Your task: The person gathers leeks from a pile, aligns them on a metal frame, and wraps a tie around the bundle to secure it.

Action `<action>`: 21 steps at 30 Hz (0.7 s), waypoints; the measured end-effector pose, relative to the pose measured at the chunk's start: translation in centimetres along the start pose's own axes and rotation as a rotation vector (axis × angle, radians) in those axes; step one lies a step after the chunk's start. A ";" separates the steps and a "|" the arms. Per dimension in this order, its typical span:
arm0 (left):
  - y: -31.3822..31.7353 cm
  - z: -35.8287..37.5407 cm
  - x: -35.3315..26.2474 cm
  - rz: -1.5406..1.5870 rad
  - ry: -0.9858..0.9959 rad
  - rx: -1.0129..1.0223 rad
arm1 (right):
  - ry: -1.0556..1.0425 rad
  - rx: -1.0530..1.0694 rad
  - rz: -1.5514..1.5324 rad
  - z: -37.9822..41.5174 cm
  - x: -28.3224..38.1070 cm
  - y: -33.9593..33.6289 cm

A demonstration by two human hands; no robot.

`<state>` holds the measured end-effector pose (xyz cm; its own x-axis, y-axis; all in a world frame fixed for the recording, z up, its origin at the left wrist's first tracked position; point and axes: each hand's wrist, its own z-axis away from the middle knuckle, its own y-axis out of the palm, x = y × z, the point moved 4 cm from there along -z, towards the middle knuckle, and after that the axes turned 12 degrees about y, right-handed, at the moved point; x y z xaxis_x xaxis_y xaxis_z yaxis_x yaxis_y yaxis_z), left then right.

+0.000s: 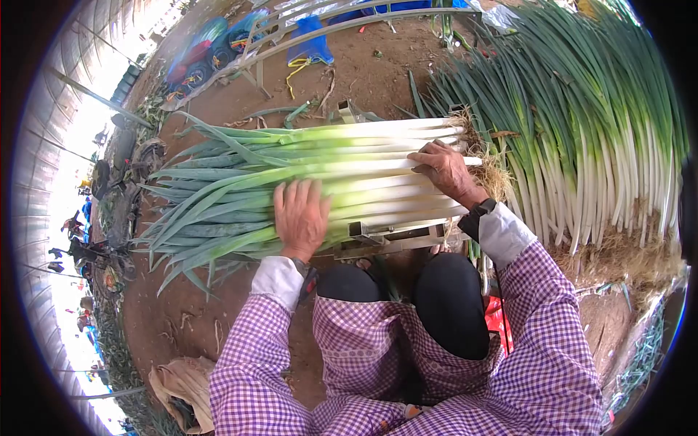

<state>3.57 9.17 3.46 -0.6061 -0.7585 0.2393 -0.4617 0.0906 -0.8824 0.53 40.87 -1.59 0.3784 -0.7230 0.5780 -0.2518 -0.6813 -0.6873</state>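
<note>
A layer of long green onions (349, 168) lies side by side across a low metal frame (367, 232), with white root ends to the right and green tops to the left. My left hand (302, 218) rests on them around the middle of their length, fingers spread and slightly blurred. Close to the root ends, my right hand (445, 171) has its fingers curled over the white stalk of one onion. Tangled roots (491, 174) stick out just past that hand. The undersides of the stalks are hidden.
A big heap of green onions (582, 131) lies at the right, roots toward me. Behind the frame stand a metal rail (349, 25) and a blue bag (310, 40) on brown soil. My knees are close below the frame. A beige cloth (182, 389) lies at lower left.
</note>
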 end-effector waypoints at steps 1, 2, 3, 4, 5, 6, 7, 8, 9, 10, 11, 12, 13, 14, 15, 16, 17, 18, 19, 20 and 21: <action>0.1 0.1 0.0 -0.001 -0.001 -0.009 | -0.019 -0.007 -0.003 0.0 0.2 0.0; 0.1 0.2 0.0 -0.025 -0.009 -0.005 | -0.006 -0.009 -0.014 -0.2 0.1 0.2; 0.2 0.4 0.1 -0.036 -0.009 0.001 | 0.021 -0.010 -0.015 -0.2 0.4 0.1; 0.6 0.2 0.0 -0.034 0.001 -0.001 | 0.001 -0.033 -0.046 -0.4 -0.3 1.2; 0.8 0.3 0.0 -0.041 0.003 0.008 | 0.017 -0.044 -0.074 -0.5 0.0 1.2; 0.7 0.2 0.0 -0.050 0.010 0.014 | 0.013 -0.051 -0.048 -0.1 -0.2 1.5; 0.6 -0.1 -0.2 -0.043 0.027 0.007 | 0.004 -0.075 -0.052 0.2 0.2 1.1; 0.3 0.0 -0.2 -0.046 0.034 0.005 | 0.006 -0.085 -0.057 0.3 0.1 1.1; 0.2 0.0 -0.2 -0.056 0.033 0.005 | 0.000 -0.091 -0.068 0.3 0.0 0.9; 0.2 0.0 -0.3 -0.058 0.036 0.003 | 0.012 -0.069 -0.074 0.6 -0.3 0.6; 0.2 0.0 -0.4 -0.063 0.039 0.003 | 0.023 -0.049 -0.084 0.9 -0.6 0.3; 0.2 0.0 -0.4 -0.073 0.039 0.002 | 0.029 -0.029 -0.095 0.9 -0.6 0.1; 0.1 -0.1 -0.4 -0.069 0.036 0.001 | 0.028 -0.008 -0.080 0.9 -0.4 0.2; 0.1 -0.1 -0.5 -0.064 0.034 0.002 | 0.028 0.014 -0.066 0.9 -0.3 0.3; 0.1 -0.2 -0.6 -0.062 0.033 0.003 | 0.028 0.035 -0.053 0.9 -0.3 0.5; 0.0 -0.3 -0.6 -0.063 0.029 0.012 | 0.033 0.041 -0.048 0.7 -0.1 0.9; 0.0 -0.3 -0.5 -0.065 0.026 0.021 | 0.039 0.047 -0.042 0.7 0.1 1.3; -0.1 -0.3 -0.6 -0.065 0.025 0.034 | 0.049 0.054 -0.038 0.9 0.4 1.6; -0.1 -0.3 -0.6 -0.062 0.028 0.029 | 0.037 0.044 -0.054 1.1 0.7 1.7; 0.0 -0.2 -0.5 -0.061 0.029 0.026 | 0.023 0.035 -0.072 1.1 1.0 2.0; 0.0 -0.1 -0.4 -0.061 0.028 0.023 | 0.007 0.026 -0.092 1.2 1.0 2.4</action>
<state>3.73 9.51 3.43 -0.5954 -0.7435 0.3044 -0.4841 0.0296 -0.8745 1.34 38.62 -3.17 0.3922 -0.6585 0.6423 -0.1927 -0.7416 -0.6426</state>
